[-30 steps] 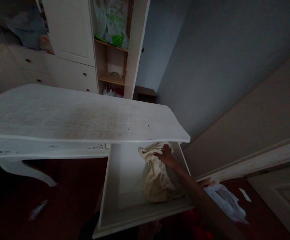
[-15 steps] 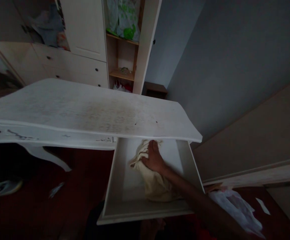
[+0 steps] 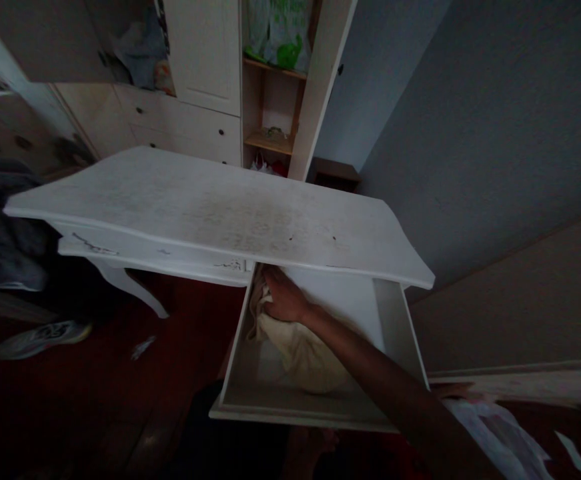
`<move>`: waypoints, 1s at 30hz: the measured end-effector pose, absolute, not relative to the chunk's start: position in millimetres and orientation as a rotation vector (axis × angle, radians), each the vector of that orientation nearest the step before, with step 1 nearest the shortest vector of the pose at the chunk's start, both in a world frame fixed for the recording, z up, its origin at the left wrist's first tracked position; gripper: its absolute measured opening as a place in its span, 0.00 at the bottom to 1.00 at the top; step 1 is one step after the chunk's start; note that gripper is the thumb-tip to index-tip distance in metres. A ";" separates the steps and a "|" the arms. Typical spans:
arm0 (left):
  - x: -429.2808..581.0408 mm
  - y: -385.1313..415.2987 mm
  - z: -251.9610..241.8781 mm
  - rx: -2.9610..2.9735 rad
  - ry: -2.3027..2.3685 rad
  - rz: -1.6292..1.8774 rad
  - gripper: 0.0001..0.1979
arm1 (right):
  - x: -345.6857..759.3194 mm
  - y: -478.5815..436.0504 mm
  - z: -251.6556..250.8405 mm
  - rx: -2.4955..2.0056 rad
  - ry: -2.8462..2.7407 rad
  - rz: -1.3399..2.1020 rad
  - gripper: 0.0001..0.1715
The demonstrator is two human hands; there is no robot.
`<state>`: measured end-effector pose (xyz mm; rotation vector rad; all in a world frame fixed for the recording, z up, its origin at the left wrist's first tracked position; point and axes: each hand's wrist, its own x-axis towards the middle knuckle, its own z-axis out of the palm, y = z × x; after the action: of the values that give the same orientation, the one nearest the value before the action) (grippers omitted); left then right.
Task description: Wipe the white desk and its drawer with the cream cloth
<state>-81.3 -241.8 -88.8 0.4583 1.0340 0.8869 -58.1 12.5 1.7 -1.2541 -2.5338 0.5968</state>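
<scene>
My right hand (image 3: 285, 300) reaches from the lower right into a pulled-out drawer (image 3: 315, 415). It is closed on a beige cloth (image 3: 315, 357), pressing part of it into the drawer's back left corner. The rest of the cloth trails in folds across the drawer bottom towards the front, partly hidden by my forearm. Below the drawer front shows a dim patch of skin (image 3: 315, 443); it may be my left hand or a foot, and its fingers cannot be made out. The drawer belongs to a white desk (image 3: 170, 183) with a smudged, marked top.
Behind the desk stands a wardrobe (image 3: 203, 53) with an open door and bags on its shelves. A grey wall (image 3: 495, 133) closes off the right side. A shoe (image 3: 43, 339) and a plastic bag (image 3: 500, 433) lie on the dark red floor.
My right hand has moved left within the drawer, dragging the cloth from the back middle to the back left corner. The camera view has shifted slightly left.
</scene>
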 end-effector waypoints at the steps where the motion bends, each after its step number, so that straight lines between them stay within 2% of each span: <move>1: -81.4 -241.7 -88.8 0.460 1.033 0.889 0.18 | -54.9 12.9 3.8 -1.230 -2.569 0.583 0.49; 6: -83.0 -241.4 -88.1 0.488 1.025 0.902 0.18 | -45.6 6.3 15.9 -1.106 -2.762 0.548 0.37; 11: -79.1 -243.7 -91.0 0.514 1.015 0.925 0.17 | -43.4 -16.6 20.0 -0.863 -2.893 0.588 0.31; 16: -71.1 -240.4 -96.0 0.539 0.971 0.986 0.29 | -45.9 -41.8 17.6 -0.443 -3.071 0.692 0.25; 23: -66.5 -236.1 -90.3 0.481 0.975 1.038 0.30 | -60.9 -65.1 12.5 -0.330 -3.233 0.656 0.23; 30: -65.9 -237.1 -86.6 0.511 0.996 1.067 0.31 | -17.4 -65.1 4.1 -0.357 -3.132 0.903 0.23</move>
<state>-65.9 -237.1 -86.6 0.5111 0.9963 1.0670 -17.4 -65.1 4.1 -0.3571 -3.1322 0.9031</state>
